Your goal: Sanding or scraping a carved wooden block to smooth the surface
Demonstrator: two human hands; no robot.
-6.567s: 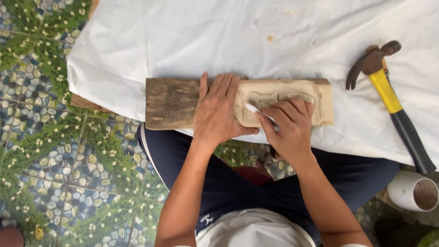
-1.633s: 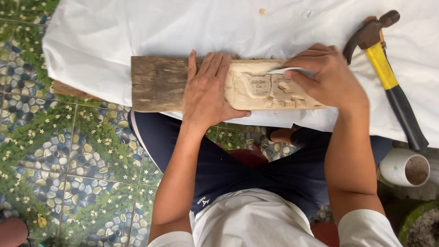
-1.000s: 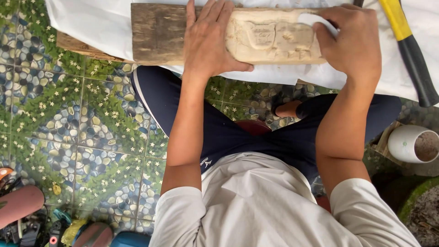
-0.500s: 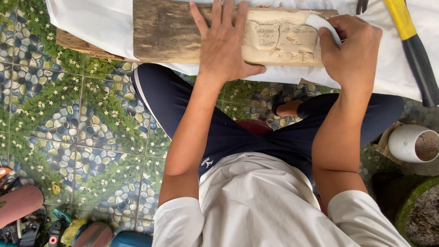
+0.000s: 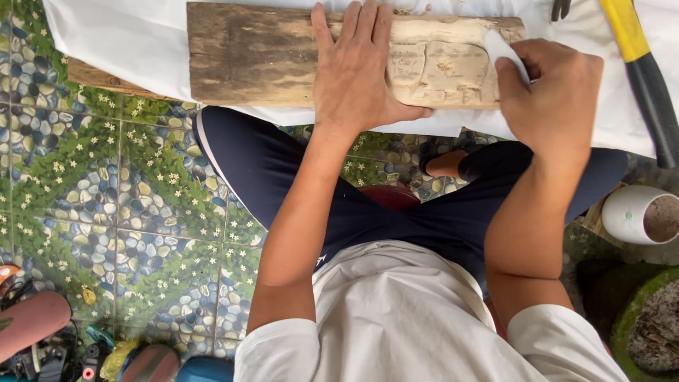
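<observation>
A wooden plank (image 5: 247, 56) lies on a white cloth (image 5: 127, 49), its right half carved in relief (image 5: 438, 71). My left hand (image 5: 357, 71) lies flat on the plank's middle, fingers spread, pressing it down. My right hand (image 5: 555, 99) is closed around a small white piece (image 5: 503, 51), possibly sandpaper, whose tip rests on the right end of the carving.
A hammer with a yellow and black handle (image 5: 640, 71) lies on the cloth at the far right. A white cup (image 5: 640, 216) stands by my right knee. The floor is green pebble-pattern tile (image 5: 106, 205). Tools and coloured items (image 5: 71, 346) lie at the bottom left.
The view has tilted down toward my lap. My right hand has moved to the carving's right end with the white piece. My left hand stays flat on the plank.
</observation>
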